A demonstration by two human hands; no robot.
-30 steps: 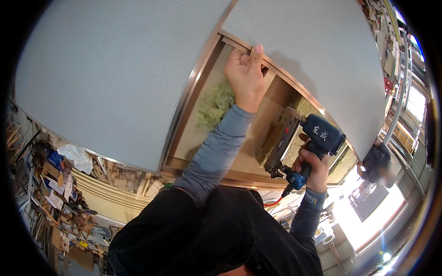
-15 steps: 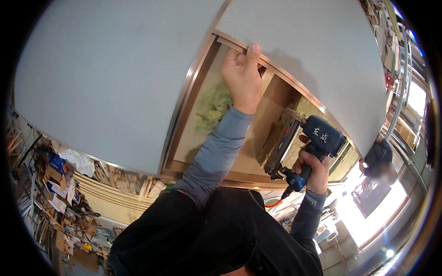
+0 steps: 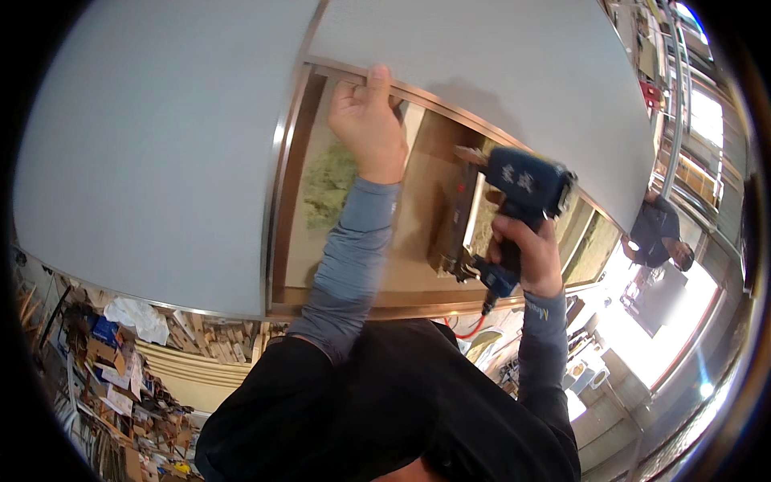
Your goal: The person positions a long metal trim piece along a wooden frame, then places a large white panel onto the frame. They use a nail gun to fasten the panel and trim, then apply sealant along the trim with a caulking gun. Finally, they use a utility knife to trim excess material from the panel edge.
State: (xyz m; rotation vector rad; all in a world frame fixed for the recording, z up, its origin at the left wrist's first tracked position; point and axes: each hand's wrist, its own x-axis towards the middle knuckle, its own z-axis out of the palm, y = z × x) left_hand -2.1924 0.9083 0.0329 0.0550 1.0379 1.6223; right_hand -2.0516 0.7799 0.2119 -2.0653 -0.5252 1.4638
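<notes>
Over insulation (image 3: 329, 186) and divider (image 3: 419, 189): nail gun (image 3: 528, 181) in right fingers (image 3: 516, 231), copper-coloured edge (image 3: 438, 103) in left fingers (image 3: 377, 83).

Two bare hands: the left hand (image 3: 369, 128) at upper centre of the frame, the right hand (image 3: 530, 253) right of centre. A snug, long grey-blue sleeve (image 3: 345, 249) covers the left forearm, its fabric gathered in soft crosswise wrinkles, partly blurred, and ending in a plain edge at the wrist. The right forearm, lower right, wears a matching sleeve (image 3: 542, 345) that looks darker, slate grey, with small yellow lettering (image 3: 544, 313) near the cuff. A loose black top (image 3: 385, 394) fills the lower centre, matte and softly creased, its wide black sleeves overlapping the grey ones around the elbows.
</notes>
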